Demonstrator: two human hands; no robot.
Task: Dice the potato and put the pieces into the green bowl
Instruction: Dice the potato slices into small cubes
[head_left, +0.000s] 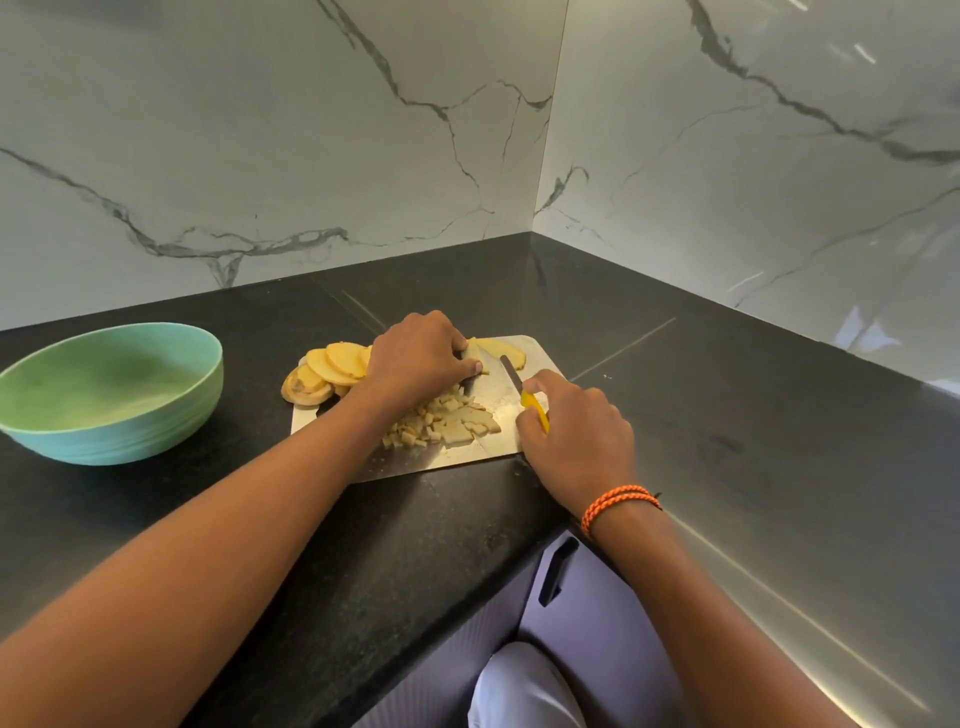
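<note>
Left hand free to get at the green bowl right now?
Probably not yet: the left hand is holding a potato slice on the cutting board. The counter path to the green bowl looks unobstructed.

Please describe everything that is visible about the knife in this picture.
The knife is small, with a yellow handle and a narrow, grey, metallic-looking blade. The right hand grips the handle and hides most of it. The blade points away from the person, towards the wall, low over the metal cutting board; whether its tip touches the board is unclear. It lies between the slice held by the left hand and another slice further right.
</note>
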